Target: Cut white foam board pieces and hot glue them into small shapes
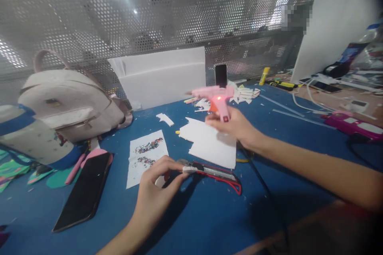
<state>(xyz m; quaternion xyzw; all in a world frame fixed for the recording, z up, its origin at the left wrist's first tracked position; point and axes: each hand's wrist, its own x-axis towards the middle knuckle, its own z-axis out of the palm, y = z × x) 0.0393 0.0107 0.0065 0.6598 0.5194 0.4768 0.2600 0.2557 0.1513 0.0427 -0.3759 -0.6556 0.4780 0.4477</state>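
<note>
My right hand point(236, 127) grips a pink hot glue gun point(223, 101) by its handle. A small light glows on the gun's side, and its nozzle points left above a cut white board point(214, 145). Lower down, my left hand point(157, 177) pinches a small white piece point(189, 170) between thumb and fingers. Just beyond that piece, a red and black box cutter point(220, 173) lies on the blue table. Left of the board, a white sheet point(136, 175) carries two patches of glitter or sequins. The gun's dark cord point(257, 173) runs toward the front edge.
At left stand a beige backpack point(68, 99) and a white and blue bottle point(32, 135); a black phone point(83, 191) lies before them. White scraps point(243, 93) lie behind the glue gun. A magenta tool point(353, 125) with a cord is at right, near a yellow glue stick point(264, 75).
</note>
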